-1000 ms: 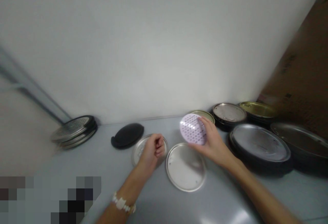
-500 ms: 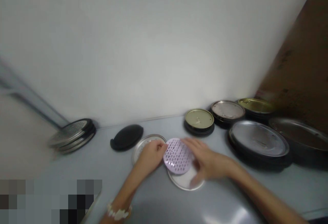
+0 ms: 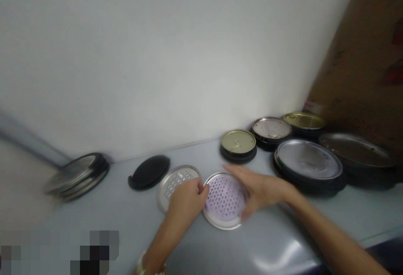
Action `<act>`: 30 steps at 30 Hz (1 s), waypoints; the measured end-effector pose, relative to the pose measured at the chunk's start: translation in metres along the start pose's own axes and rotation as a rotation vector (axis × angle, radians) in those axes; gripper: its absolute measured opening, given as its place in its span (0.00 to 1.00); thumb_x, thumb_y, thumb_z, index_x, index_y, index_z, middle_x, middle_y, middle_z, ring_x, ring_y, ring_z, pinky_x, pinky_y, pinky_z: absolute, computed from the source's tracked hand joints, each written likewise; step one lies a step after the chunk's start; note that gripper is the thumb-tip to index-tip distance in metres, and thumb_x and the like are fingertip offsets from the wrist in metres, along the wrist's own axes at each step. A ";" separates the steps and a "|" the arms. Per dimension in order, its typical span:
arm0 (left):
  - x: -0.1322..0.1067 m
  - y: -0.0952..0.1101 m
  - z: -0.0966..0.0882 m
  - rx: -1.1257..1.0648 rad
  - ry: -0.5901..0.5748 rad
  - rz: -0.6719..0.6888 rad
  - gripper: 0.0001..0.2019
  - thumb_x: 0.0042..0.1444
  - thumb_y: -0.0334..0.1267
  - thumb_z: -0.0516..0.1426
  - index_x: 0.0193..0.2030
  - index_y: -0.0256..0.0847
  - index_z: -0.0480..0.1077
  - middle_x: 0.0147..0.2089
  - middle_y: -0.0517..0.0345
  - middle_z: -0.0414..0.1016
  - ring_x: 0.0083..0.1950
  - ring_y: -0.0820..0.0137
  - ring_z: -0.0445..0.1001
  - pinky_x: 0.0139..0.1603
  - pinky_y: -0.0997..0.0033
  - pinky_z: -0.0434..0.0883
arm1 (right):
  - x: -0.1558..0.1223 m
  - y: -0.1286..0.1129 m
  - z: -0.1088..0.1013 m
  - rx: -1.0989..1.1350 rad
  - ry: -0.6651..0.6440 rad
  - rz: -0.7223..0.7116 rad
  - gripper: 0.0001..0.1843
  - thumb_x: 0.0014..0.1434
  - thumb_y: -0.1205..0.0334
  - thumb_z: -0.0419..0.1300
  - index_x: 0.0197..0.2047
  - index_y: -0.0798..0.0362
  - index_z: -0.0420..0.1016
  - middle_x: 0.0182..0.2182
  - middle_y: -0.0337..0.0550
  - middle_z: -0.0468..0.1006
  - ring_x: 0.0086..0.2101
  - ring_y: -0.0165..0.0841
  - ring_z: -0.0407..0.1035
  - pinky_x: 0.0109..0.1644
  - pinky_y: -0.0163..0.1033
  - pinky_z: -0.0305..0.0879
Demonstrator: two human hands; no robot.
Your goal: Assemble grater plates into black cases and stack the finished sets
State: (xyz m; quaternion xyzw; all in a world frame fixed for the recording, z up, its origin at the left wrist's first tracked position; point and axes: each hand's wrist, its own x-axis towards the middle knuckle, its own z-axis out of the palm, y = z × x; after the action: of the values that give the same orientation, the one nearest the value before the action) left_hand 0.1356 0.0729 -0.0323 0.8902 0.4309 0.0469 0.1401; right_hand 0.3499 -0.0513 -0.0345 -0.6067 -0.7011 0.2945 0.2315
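A lilac perforated disc [image 3: 225, 197] lies over a pale round lid with a metal rim [image 3: 225, 227], low in the middle of the view. My left hand [image 3: 187, 197] is closed, its thumb and fingertips pinched at the disc's left edge; the exact grip is partly hidden. Around the right side of disc and lid, my right hand [image 3: 262, 189] is open, thumb and fingers spread apart. Partly beneath my left hand is a round metal grater plate [image 3: 181, 178] with raised holes.
Left of the hands lie a black round cover [image 3: 149, 172] and a stack of grater discs [image 3: 80, 172]. To the right stand a gold-lidded tin [image 3: 238, 141], a silver lid [image 3: 309, 159] and several more round lids on black bases. A white wall rises behind the grey table [image 3: 132, 233].
The lilac disc has come down from a tilt to lie flatter over the rimmed lid. My right hand has moved out to its right side. The view has shifted slightly.
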 end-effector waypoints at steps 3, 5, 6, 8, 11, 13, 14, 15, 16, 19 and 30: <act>-0.001 0.002 0.000 -0.009 0.016 0.023 0.13 0.62 0.46 0.54 0.32 0.41 0.72 0.27 0.54 0.74 0.32 0.62 0.73 0.31 0.69 0.51 | -0.001 -0.004 -0.002 -0.026 -0.017 0.022 0.70 0.36 0.52 0.78 0.74 0.58 0.43 0.71 0.61 0.50 0.68 0.52 0.48 0.70 0.57 0.50; -0.003 0.004 0.001 -0.061 -0.001 0.080 0.11 0.61 0.46 0.55 0.40 0.42 0.73 0.26 0.57 0.73 0.32 0.62 0.73 0.31 0.70 0.52 | -0.001 -0.005 -0.002 -0.054 -0.033 0.027 0.70 0.37 0.52 0.77 0.74 0.58 0.43 0.70 0.61 0.52 0.68 0.51 0.49 0.70 0.56 0.50; -0.004 0.005 0.001 -0.090 -0.026 0.119 0.11 0.61 0.46 0.56 0.44 0.42 0.73 0.26 0.58 0.73 0.32 0.62 0.73 0.32 0.70 0.53 | -0.001 -0.005 -0.001 -0.068 -0.038 0.024 0.70 0.36 0.52 0.77 0.74 0.57 0.43 0.70 0.60 0.53 0.68 0.51 0.49 0.70 0.56 0.50; -0.006 0.006 0.001 -0.128 -0.092 0.193 0.16 0.59 0.46 0.58 0.51 0.43 0.73 0.27 0.58 0.74 0.32 0.61 0.74 0.33 0.70 0.55 | 0.000 -0.004 0.001 -0.097 -0.040 0.020 0.70 0.36 0.53 0.78 0.74 0.57 0.43 0.70 0.60 0.54 0.68 0.51 0.50 0.70 0.55 0.51; -0.007 0.006 0.002 -0.118 -0.133 0.236 0.18 0.58 0.47 0.59 0.53 0.44 0.73 0.32 0.56 0.77 0.34 0.60 0.75 0.36 0.69 0.58 | 0.004 0.001 0.003 -0.122 -0.066 0.011 0.71 0.34 0.51 0.78 0.73 0.61 0.45 0.68 0.62 0.56 0.66 0.53 0.51 0.70 0.54 0.50; -0.006 0.005 0.001 -0.096 -0.124 0.218 0.17 0.58 0.47 0.59 0.52 0.44 0.74 0.33 0.55 0.78 0.35 0.60 0.75 0.36 0.69 0.59 | 0.007 0.003 0.003 -0.118 -0.083 -0.013 0.70 0.32 0.48 0.78 0.72 0.63 0.50 0.66 0.62 0.60 0.64 0.54 0.53 0.69 0.53 0.51; -0.006 0.005 0.001 -0.090 -0.123 0.204 0.16 0.58 0.47 0.59 0.51 0.44 0.74 0.34 0.55 0.78 0.36 0.60 0.75 0.36 0.69 0.59 | 0.008 0.004 0.002 -0.116 -0.087 -0.029 0.69 0.32 0.47 0.78 0.71 0.63 0.52 0.64 0.62 0.61 0.63 0.53 0.55 0.68 0.53 0.51; -0.006 0.004 0.000 -0.087 -0.126 0.193 0.16 0.58 0.47 0.59 0.50 0.44 0.74 0.34 0.55 0.78 0.36 0.60 0.75 0.35 0.69 0.58 | 0.008 0.005 0.002 -0.117 -0.085 -0.046 0.67 0.32 0.47 0.78 0.70 0.62 0.55 0.63 0.61 0.63 0.62 0.52 0.56 0.68 0.52 0.52; -0.006 0.004 -0.001 -0.089 -0.134 0.185 0.16 0.58 0.47 0.59 0.50 0.44 0.74 0.35 0.55 0.78 0.37 0.60 0.75 0.35 0.69 0.58 | 0.008 0.005 0.001 -0.123 -0.080 -0.057 0.65 0.32 0.46 0.78 0.69 0.61 0.57 0.62 0.60 0.64 0.61 0.52 0.57 0.67 0.52 0.52; -0.006 0.003 -0.004 -0.117 -0.172 0.192 0.16 0.56 0.48 0.61 0.47 0.43 0.73 0.36 0.55 0.78 0.39 0.60 0.75 0.34 0.70 0.58 | 0.008 0.006 0.001 -0.152 -0.084 -0.054 0.61 0.34 0.45 0.77 0.67 0.61 0.61 0.61 0.59 0.64 0.61 0.52 0.57 0.67 0.52 0.53; -0.007 0.005 -0.004 -0.033 -0.166 0.174 0.16 0.53 0.50 0.63 0.42 0.42 0.72 0.36 0.55 0.78 0.39 0.59 0.76 0.35 0.68 0.59 | 0.005 0.002 0.000 -0.149 -0.079 -0.017 0.64 0.35 0.46 0.77 0.68 0.66 0.57 0.62 0.63 0.64 0.61 0.52 0.57 0.67 0.51 0.54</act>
State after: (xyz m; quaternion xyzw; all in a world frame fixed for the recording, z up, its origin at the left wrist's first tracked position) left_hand 0.1341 0.0656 -0.0273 0.9226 0.3382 -0.0077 0.1855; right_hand 0.3505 -0.0462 -0.0357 -0.6043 -0.7348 0.2631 0.1604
